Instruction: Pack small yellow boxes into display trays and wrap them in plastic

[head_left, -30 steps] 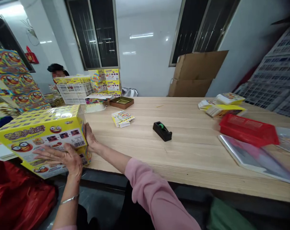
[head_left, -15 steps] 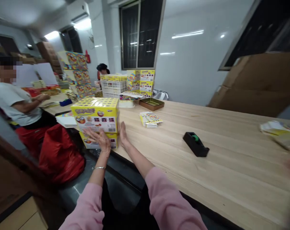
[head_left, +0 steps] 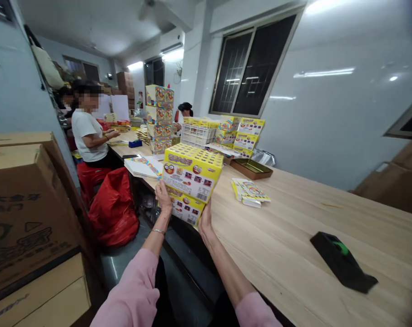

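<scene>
Two yellow printed boxes [head_left: 192,179], one stacked on the other, are between my hands at the table's near edge. Their front panels carry cartoon faces, small pictures and barcodes. My left hand [head_left: 163,197] grips the stack's left side, fingers wrapped partly out of sight. Against the right side presses my right hand [head_left: 205,219], its fingertips hidden behind the lower box. Flat white printed sheets [head_left: 142,166] lie just left of the boxes. To the right is a small pile of flattened yellow cartons [head_left: 250,191].
A black tape dispenser [head_left: 342,261] sits on the wooden table [head_left: 287,227] at right. Behind the boxes are a metal tray [head_left: 250,168], a white crate [head_left: 199,134] and tall box stacks [head_left: 160,118]. Co-workers sit further back. Brown cartons [head_left: 25,213] and a red bag [head_left: 113,209] flank the left side.
My view has swung left. My left hand has moved from the front of the boxes to their left side, and my right hand now presses the right side. The stack is turned and tilted.
</scene>
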Motion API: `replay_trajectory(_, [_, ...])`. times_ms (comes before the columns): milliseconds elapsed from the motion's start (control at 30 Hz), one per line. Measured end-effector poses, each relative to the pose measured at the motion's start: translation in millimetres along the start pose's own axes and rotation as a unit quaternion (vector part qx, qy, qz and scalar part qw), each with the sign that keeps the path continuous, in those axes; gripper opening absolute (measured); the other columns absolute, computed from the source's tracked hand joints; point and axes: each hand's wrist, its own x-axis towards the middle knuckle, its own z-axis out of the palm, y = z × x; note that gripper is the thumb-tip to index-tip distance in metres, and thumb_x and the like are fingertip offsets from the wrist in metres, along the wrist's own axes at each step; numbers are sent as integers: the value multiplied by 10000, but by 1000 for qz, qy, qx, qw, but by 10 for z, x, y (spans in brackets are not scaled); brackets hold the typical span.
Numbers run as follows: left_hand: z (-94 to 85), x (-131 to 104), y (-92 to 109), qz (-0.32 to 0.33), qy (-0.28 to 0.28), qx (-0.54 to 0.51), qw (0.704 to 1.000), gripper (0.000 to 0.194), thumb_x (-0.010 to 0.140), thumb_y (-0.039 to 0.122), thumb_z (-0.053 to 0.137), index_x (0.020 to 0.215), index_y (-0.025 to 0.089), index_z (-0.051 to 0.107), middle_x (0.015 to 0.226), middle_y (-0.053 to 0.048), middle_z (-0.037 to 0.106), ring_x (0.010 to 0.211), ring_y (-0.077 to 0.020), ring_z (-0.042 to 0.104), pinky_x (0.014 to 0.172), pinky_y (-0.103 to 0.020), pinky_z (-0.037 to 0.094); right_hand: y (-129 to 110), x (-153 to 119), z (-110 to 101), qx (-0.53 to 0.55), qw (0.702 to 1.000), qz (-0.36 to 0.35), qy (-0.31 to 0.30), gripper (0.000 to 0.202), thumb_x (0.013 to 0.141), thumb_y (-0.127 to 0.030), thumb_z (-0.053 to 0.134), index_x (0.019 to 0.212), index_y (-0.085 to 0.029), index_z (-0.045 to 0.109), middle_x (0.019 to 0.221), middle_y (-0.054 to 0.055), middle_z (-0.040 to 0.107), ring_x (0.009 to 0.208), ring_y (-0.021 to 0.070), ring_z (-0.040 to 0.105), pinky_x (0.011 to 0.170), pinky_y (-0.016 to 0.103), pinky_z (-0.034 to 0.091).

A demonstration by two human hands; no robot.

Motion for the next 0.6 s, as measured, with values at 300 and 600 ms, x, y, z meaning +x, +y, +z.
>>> replay_trajectory(300, [207, 8, 20, -6, -2, -18, 1000, 354, 931, 568, 456, 839, 258, 600, 882, -21, 655, 958, -217, 617, 857, -340, 474, 112, -121, -115, -26, 997, -34, 71, 738, 874, -722, 418, 1390, -208, 537, 1166, 122, 730, 986, 267, 717, 870, 444, 580])
replay_trajectory(600, [179, 123, 23, -35, 4, -20, 999, 382, 917, 585, 454, 832, 246, 608, 845, -19, 648, 910, -231, 616, 818, -348, 479, 61, -75, 48, -43, 999, -27, 13, 703, 906, -708, 329, 1368, -227, 551, 1222, 96, 706, 1123, 265, 670, 947, 473, 532])
